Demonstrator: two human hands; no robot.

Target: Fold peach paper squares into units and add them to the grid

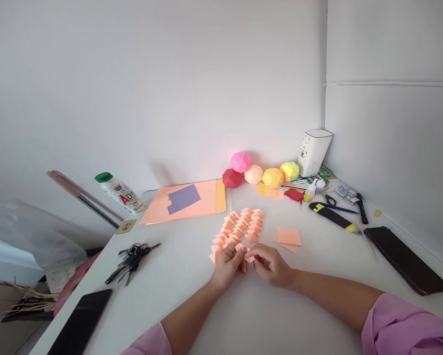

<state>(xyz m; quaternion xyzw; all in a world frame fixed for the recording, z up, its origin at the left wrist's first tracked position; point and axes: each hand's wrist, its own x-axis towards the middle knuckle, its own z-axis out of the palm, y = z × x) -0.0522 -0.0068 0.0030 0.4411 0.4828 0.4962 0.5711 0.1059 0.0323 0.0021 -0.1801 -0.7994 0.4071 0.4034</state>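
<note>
Between my two hands is a small piece of peach paper (249, 257), partly folded as far as I can see. My left hand (229, 266) pinches it with thumb and fingers. On its right edge, the fingertips of my right hand (271, 265) are closed. Fingers cover much of the paper. Just beyond my hands stand rows of folded peach paper pieces (238, 226), pointed and overlapping. A couple of flat peach paper squares (289, 236) lie to the right of them.
Faceted paper balls (272, 177) line the wall. Coloured sheets (184, 202), a bottle (120, 192) and keys (132, 261) are leftward, with a dark phone (81, 323) near the edge. Rightward lie a cutter (332, 217), glue bottle (310, 191), scissors (330, 199) and black case (406, 259).
</note>
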